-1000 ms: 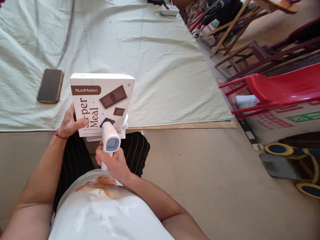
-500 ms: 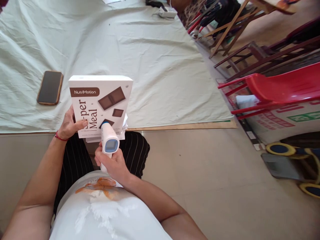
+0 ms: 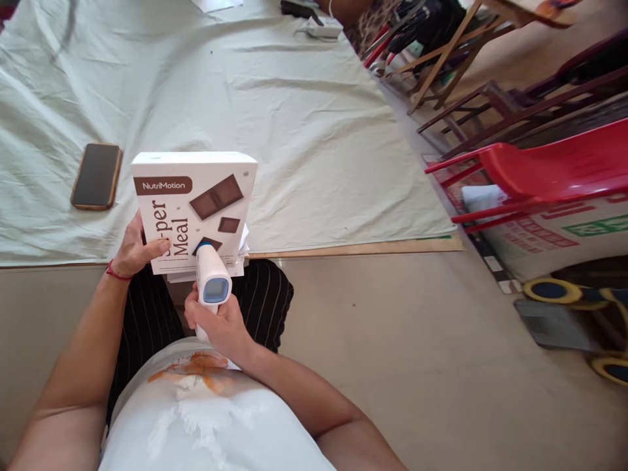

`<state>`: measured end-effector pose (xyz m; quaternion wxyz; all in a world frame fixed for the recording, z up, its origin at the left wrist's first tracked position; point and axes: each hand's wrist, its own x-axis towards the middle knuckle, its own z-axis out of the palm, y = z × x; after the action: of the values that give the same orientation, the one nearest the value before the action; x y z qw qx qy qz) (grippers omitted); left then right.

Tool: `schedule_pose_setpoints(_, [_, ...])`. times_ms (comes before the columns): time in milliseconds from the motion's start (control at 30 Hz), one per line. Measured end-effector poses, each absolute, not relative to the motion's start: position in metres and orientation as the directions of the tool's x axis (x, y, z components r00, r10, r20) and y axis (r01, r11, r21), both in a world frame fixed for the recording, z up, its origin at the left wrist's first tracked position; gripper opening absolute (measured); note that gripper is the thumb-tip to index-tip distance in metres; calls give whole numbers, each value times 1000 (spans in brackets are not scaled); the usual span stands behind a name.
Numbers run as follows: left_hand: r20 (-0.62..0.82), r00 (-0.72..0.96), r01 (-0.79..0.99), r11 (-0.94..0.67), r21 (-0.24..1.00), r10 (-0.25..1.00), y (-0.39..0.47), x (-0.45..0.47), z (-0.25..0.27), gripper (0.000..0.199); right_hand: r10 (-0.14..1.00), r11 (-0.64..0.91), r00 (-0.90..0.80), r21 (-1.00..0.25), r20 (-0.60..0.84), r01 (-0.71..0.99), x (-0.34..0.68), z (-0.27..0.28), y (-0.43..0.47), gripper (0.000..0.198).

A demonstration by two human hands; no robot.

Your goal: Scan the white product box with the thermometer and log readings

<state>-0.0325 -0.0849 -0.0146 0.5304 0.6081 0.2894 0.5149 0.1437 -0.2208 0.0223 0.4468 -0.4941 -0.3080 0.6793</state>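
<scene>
While the thermometer (image 3: 210, 265) points lengthwise forward, the box (image 3: 199, 212) faces it.

White box (image 3: 209, 226) carries "NutriMotion" on a brown band (image 3: 163, 186), with "per Meal" running sideways below (first word's start hidden), while red and green print on the sack (image 3: 520, 252) at right is too blurred to read.

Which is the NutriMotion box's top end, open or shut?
Shut: the NutriMotion box shows a white top panel and no raised flap.
</scene>
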Motion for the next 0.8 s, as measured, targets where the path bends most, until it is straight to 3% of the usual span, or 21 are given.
schedule_pose_setpoints(333, [334, 284, -186, -289, 939, 899, -83, -34, -17, 61, 916, -401, -119, -851, -384, -340, 143, 17, -221, 26])
schedule_pose_setpoints(567, [308, 247, -161, -275, 948, 919, -83, -35, -20, 63, 919, -387, -230, -852, -321, -353, 168, 35, -215, 32])
schedule_pose_setpoints(633, [300, 230, -173, -264, 949, 926, -83, -34, -20, 63, 956, -289, -140, -898, -257, -330, 187, 42, -207, 37])
schedule_pose_setpoints(700, [297, 212, -186, -260, 947, 931, -84, -32, -19, 62, 987, -131, 58, -964, -148, -232, 211, 43, -193, 40])
schedule_pose_setpoints(800, [298, 167, -183, -267, 946, 940, -84, -28, -17, 62, 936, -19, 347, -977, 56, 211, 257, 35, -163, 44])
